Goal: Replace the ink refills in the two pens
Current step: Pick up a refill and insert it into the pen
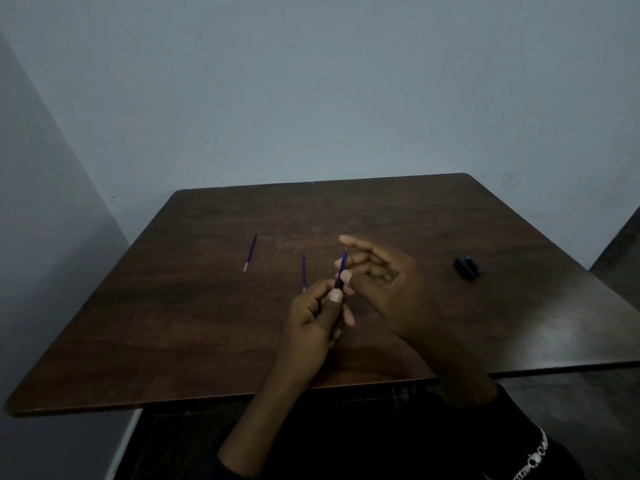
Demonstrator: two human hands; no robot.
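My left hand [318,313] grips a dark pen barrel [338,284] held upright over the table's middle. A blue ink refill [343,263] sticks up out of the barrel, tip upward. My right hand [388,282] touches the refill with thumb and fingertips, its other fingers spread. A second blue refill [303,270] lies on the table just left of my hands. A third blue refill [250,252] lies farther left, its pale end toward me. Most of the barrel is hidden in my left fist.
The brown wooden table [207,323] stands against a pale wall. A small dark blue-and-black pen part [467,268] rests near the right side. A chain bracelet [535,459] shows at my right sleeve.
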